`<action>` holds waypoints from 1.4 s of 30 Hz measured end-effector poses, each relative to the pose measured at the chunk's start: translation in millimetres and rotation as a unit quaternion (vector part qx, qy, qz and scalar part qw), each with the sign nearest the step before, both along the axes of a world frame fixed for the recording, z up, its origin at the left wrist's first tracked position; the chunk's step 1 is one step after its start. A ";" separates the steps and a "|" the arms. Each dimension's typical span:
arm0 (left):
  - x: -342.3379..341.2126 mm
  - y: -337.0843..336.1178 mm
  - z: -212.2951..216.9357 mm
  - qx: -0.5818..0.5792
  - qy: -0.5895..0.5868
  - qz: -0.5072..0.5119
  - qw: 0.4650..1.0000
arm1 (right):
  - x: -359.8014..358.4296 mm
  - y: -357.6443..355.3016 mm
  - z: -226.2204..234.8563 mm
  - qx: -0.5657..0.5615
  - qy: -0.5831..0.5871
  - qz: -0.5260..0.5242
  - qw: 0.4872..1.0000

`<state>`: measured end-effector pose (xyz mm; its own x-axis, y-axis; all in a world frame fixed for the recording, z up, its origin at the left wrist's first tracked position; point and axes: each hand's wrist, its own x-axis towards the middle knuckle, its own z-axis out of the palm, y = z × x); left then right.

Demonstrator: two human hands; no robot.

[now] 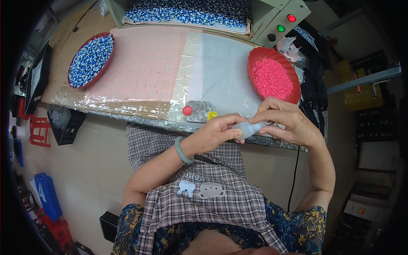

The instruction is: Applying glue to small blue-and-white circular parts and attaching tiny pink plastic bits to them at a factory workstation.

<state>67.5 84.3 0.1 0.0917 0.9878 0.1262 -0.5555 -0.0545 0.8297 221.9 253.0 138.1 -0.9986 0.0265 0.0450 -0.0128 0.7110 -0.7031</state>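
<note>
My left hand (219, 134) wraps round the body of a small translucent white squeeze bottle (245, 128), held just over the front edge of the table. At the bottle's narrow end, the thumb and fingers of my right hand (291, 123) are closed in a pinch. Those fingers partly hide the tip, so whether a cap is on it I cannot tell. Close by on the table lies a grey speckled stone block (199, 111). A round red cap (187, 110) is at its left side and a round yellow cap (212, 115) at its right.
A red fluted bowl (111, 55) of blue-and-white bits stands far left; another red bowl (255, 55) with pink bits stands right. Behind is a machine (278, 21) with lit buttons, its opening full of small pieces. A black cable (294, 182) hangs down right.
</note>
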 end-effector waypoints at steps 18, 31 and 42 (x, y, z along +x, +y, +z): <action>18.4 -6.3 8.0 0.013 0.212 0.232 0.949 | 7.9 -23.2 -40.2 0.087 0.085 -0.171 0.978; 19.4 0.8 -3.2 0.035 0.054 0.190 0.980 | 4.6 -28.5 -9.0 0.015 0.008 -0.205 0.979; 15.9 -3.9 -5.9 -0.002 -0.047 0.062 0.997 | 5.4 -10.7 -21.3 -0.061 0.043 -0.092 0.993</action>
<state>83.5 80.4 -5.8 -0.0432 0.9912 0.1253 -0.6205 -0.1249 0.7742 227.3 242.3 116.7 -0.9691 0.2187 0.1142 0.0463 0.6158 -0.7866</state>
